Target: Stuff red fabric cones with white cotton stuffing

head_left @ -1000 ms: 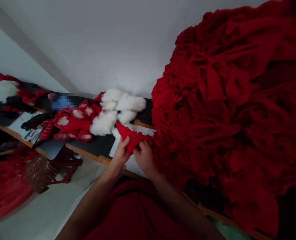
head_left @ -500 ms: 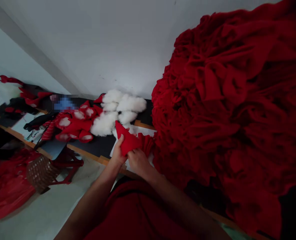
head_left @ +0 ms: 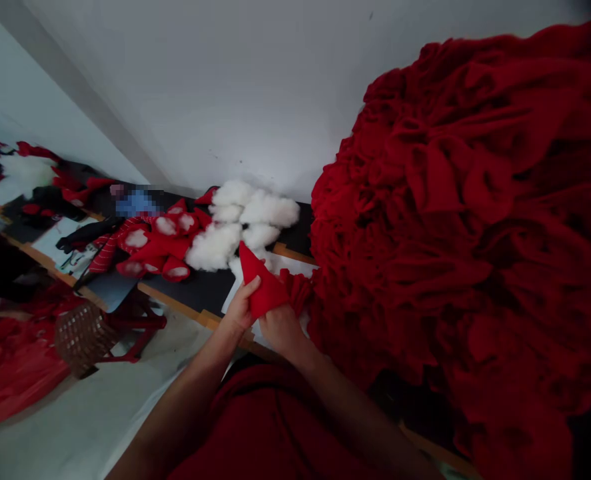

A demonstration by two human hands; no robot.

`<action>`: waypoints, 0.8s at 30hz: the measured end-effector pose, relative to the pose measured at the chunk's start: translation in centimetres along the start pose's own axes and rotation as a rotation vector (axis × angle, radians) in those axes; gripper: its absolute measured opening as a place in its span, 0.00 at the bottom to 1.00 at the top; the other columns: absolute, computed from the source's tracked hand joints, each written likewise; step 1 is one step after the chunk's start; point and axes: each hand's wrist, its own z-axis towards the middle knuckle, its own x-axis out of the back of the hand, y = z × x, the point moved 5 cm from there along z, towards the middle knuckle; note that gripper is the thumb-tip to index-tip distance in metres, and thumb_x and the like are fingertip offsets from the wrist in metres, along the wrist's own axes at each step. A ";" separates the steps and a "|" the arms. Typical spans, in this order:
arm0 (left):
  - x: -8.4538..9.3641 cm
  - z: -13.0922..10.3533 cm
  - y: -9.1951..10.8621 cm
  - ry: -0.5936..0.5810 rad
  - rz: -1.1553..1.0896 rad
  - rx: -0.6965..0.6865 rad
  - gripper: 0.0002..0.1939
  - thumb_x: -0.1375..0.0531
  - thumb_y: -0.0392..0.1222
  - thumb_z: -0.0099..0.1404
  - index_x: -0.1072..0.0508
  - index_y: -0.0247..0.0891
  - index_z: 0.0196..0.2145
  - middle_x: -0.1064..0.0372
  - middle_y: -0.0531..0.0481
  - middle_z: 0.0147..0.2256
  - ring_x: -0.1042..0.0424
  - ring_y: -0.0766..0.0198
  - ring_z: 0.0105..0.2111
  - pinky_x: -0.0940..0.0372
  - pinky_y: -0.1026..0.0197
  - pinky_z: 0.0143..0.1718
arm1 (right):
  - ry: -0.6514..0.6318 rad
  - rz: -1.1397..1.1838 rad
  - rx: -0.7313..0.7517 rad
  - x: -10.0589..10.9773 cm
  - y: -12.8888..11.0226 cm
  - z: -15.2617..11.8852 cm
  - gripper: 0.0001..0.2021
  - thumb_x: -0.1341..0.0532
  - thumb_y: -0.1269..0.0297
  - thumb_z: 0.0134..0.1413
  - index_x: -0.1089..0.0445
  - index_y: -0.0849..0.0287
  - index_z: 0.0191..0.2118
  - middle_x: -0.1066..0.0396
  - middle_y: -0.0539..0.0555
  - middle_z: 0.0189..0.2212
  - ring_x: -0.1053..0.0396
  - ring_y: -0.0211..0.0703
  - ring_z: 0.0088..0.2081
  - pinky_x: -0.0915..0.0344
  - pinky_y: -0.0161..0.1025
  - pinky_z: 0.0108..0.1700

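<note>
A pointed red fabric hat (head_left: 264, 288) is held up above the table, its tip upward and its wide opening facing me. My left hand (head_left: 239, 305) is closed around its left side, the thumb lying across the front. My right hand (head_left: 285, 332) reaches into the opening, and the cloth hides its fingers. Just behind the hat lie tufts of white stuffing (head_left: 220, 245). A small stack of red cloth pieces (head_left: 298, 287) rests to the right on white paper (head_left: 302, 267).
A huge heap of red fabric (head_left: 425, 233) fills the right side. Several stuffed red hats (head_left: 165, 243) lie left on the dark table (head_left: 210, 290). A stool (head_left: 130, 333) and a red bag (head_left: 15, 373) stand below left. Another person's arm (head_left: 5, 313) shows at the far left.
My right hand has pushed deeper into the hat, its fingers now covered by the cloth. My left hand keeps its hold. The view has shifted slightly.
</note>
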 end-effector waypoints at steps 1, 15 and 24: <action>0.2 0.1 0.1 0.011 -0.017 -0.002 0.26 0.40 0.38 0.55 0.38 0.35 0.52 0.27 0.45 0.36 0.27 0.60 0.34 0.35 0.57 0.44 | 0.007 -0.010 0.008 0.1 -0.2 0.0 0.25 0.49 0.74 0.51 0.45 0.60 0.57 0.39 0.60 0.54 0.43 0.50 0.56 0.40 0.51 0.55; 0.5 0.0 0.2 -0.035 -0.004 0.000 0.28 0.39 0.37 0.53 0.39 0.35 0.53 0.27 0.44 0.38 0.27 0.59 0.35 0.35 0.57 0.44 | -0.007 -0.015 0.057 0.5 -1.2 0.4 0.25 0.52 0.77 0.49 0.44 0.66 0.56 0.40 0.64 0.54 0.48 0.52 0.58 0.43 0.54 0.56; 1.8 0.3 0.9 0.011 -0.093 0.047 0.23 0.42 0.44 0.57 0.35 0.35 0.50 0.27 0.43 0.36 0.27 0.58 0.35 0.34 0.56 0.40 | 0.208 0.172 -0.081 4.2 -1.6 0.3 0.12 0.50 0.74 0.51 0.36 0.57 0.40 0.33 0.56 0.39 0.35 0.43 0.43 0.35 0.43 0.46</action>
